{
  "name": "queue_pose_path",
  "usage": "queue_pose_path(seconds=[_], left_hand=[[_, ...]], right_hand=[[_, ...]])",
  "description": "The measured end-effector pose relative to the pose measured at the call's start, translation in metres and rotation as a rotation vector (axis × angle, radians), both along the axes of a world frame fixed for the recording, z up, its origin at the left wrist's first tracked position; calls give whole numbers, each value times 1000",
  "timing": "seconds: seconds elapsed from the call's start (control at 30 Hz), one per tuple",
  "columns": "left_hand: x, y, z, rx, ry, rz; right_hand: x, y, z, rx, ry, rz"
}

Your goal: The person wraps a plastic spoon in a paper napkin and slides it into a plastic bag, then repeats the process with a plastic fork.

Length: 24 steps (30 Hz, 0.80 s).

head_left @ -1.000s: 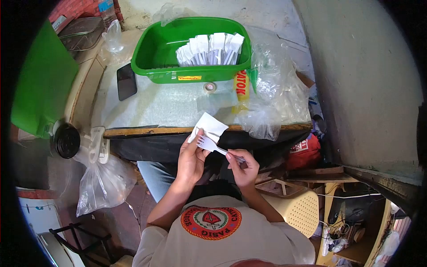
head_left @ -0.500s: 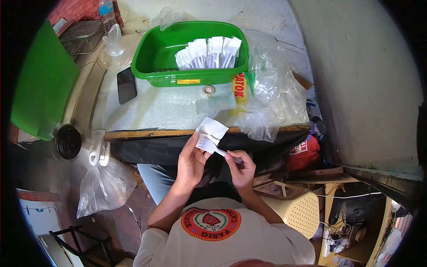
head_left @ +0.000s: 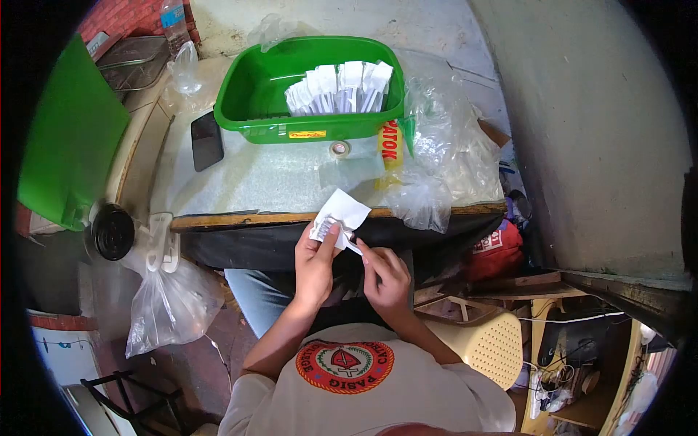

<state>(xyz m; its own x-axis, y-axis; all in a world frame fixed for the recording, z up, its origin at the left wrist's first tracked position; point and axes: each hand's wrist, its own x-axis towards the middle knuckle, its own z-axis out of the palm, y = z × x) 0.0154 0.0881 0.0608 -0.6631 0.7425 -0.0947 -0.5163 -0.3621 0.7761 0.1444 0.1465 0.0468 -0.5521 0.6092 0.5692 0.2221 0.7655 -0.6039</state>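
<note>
My left hand (head_left: 315, 265) is closed on a white paper piece (head_left: 347, 209), thumb on top, just in front of the table's edge. A white plastic fork (head_left: 352, 246) lies against the paper, its tines partly under my left thumb. The fingers of my right hand (head_left: 385, 277) pinch the fork's handle. Beyond my hands, a green basin (head_left: 254, 132) holds a fanned row of white paper-wrapped utensils (head_left: 338, 89). A roll of tape (head_left: 339, 149) and a translucent plastic piece (head_left: 351, 171) lie on the table in front of the basin.
A phone (head_left: 207, 142) lies left of the basin. Clear plastic bags (head_left: 440, 145) and a yellow packet (head_left: 390, 152) are at the right. One tied bag (head_left: 171, 309) hangs at the table's left front. Beside me stands a cream stool (head_left: 491, 349).
My left thumb has moved over the paper and fork tines. My right hand has shifted slightly left along the handle.
</note>
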Motion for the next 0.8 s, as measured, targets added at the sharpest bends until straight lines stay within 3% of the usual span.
queue_pose_path(seconds=[0.03,0.1,0.23,0.5,0.8], left_hand=[[-1,1,1,-2,-14,13],[-1,1,2,-5,-26,24],[-1,0,-1,-26,17,18],[-18,-3,14,13,110,-105],[-40,-4,16,154,32,-473]], right_hand=[[0,1,-1,0,1,-1],[0,3,-1,239,-109,-63],[-3,3,-3,259,-117,-74],[-4,6,-9,-19,-78,93],[-3,1,0,-302,23,238]])
